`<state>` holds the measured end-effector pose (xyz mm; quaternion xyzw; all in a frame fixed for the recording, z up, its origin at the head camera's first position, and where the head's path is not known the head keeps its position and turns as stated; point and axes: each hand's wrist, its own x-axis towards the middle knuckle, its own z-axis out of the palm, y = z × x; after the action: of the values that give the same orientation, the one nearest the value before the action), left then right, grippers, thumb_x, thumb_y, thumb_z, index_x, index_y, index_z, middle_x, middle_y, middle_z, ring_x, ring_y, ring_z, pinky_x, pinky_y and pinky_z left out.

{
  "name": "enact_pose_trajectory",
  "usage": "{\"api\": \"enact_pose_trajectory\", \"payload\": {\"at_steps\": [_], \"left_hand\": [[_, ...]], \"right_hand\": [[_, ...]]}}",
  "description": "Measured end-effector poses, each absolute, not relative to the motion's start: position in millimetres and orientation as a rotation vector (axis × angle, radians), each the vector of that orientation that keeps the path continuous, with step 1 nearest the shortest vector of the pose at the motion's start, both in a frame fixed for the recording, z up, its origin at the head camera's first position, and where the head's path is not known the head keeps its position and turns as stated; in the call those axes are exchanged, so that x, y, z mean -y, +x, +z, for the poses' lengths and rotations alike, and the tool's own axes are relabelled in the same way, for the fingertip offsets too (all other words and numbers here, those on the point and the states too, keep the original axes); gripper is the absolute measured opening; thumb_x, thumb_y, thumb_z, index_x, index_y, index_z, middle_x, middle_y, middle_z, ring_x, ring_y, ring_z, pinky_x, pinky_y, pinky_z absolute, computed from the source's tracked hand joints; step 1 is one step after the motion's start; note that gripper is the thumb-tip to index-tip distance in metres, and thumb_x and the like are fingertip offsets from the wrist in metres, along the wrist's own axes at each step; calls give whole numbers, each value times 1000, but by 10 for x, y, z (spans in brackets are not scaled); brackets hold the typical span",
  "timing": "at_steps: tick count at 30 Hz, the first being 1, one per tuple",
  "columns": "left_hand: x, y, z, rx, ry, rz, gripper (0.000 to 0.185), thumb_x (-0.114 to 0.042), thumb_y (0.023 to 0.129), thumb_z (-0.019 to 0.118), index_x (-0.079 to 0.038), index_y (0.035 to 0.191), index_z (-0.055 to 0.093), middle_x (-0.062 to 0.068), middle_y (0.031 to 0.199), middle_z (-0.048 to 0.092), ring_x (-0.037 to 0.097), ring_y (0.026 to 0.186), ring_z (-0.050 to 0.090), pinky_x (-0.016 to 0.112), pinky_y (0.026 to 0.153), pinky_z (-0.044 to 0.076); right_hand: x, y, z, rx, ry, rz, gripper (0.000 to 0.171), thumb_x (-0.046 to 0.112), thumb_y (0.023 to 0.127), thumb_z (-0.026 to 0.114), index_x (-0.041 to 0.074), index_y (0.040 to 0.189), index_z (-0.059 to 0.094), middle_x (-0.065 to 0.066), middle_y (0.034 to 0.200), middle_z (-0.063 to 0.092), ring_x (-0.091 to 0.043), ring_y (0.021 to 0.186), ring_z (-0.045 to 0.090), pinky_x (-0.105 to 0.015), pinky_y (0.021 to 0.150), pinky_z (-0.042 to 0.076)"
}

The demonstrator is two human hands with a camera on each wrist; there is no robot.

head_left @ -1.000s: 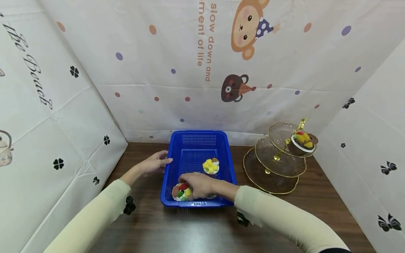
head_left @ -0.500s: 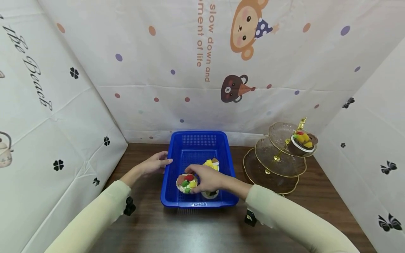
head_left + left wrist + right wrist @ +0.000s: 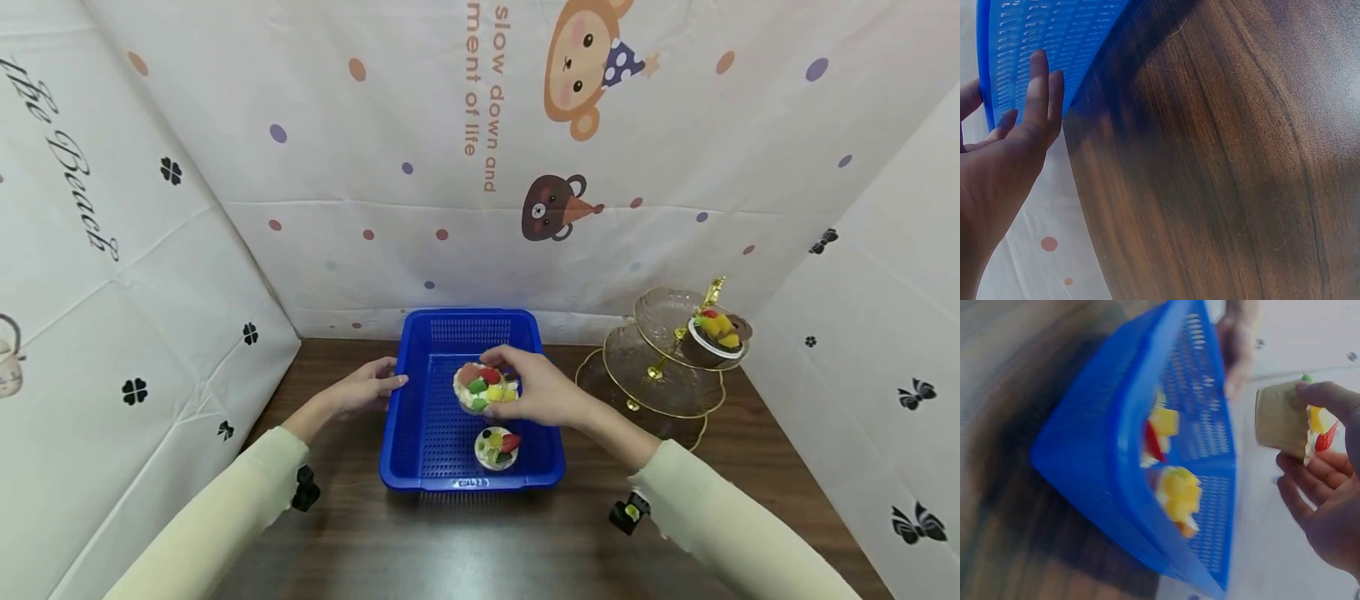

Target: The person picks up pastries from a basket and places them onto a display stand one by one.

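Note:
My right hand [image 3: 543,387] grips a toy fruit cupcake [image 3: 476,389] above the blue plastic basket [image 3: 435,458]. Its cream-coloured case [image 3: 1280,420] shows in the right wrist view, thumb on one side and fingers on the other. On the basket floor sits a toy cupcake with a strawberry [image 3: 497,448], near the front. A yellow-topped cupcake [image 3: 1179,497] behind it is largely hidden by the right hand in the head view. My left hand [image 3: 363,389] rests at the basket's left rim, fingers [image 3: 1038,94] fairly straight along the outer wall and thumb over the edge.
To the right stands a clear three-tier stand [image 3: 660,396] with gold edges. A dark toy cupcake [image 3: 716,337] sits on its top tier. The brown wooden tabletop [image 3: 352,542] is bounded by printed white cloth walls [image 3: 330,267] behind and at both sides.
The right hand has lifted the fruit cupcake from the basket's front left and carried it back and right, uncovering the strawberry cupcake. The left hand stays at the rim.

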<state>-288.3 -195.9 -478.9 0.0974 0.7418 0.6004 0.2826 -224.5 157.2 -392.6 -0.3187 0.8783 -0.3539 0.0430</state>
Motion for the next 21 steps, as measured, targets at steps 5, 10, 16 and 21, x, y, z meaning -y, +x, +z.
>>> {"api": "enact_pose_trajectory", "payload": {"at_steps": [5,10,16,21], "left_hand": [[1959,-2890,-4788,-1977,263,1611,49,-23,114,51,2,154,36,27,143,54,33,121,65,58,105,54],[1966,-2888,-4778,-1966,265,1610,50,-24,114,51,2,154,36,27,144,53,33,122,65,56,104,55],[1980,-2903,-4790,-1964,283,1607,51,-23,114,51,2,155,35,29,144,52,35,122,64,54,103,56],[1983,-2925,-4824,-1952,303,1606,55,-23,114,52,3,157,32,29,144,51,35,123,63,50,101,58]], "right_hand": [[-1774,-2207,-3735,-2781,-880,-1129,67,27,86,90,9,143,58,-3,129,68,-22,118,66,-48,101,57],[-1975,-2188,-3569,-2829,-814,-1165,70,23,87,90,5,145,56,-8,132,67,-27,121,66,-50,102,57],[-2236,-2170,-3307,-2875,-750,-1152,68,26,89,89,9,145,55,-11,135,65,-33,124,64,-54,102,56],[-2461,-2127,-3102,-2897,-663,-1141,67,34,91,87,14,146,54,-8,136,64,-33,124,63,-56,101,56]]}}
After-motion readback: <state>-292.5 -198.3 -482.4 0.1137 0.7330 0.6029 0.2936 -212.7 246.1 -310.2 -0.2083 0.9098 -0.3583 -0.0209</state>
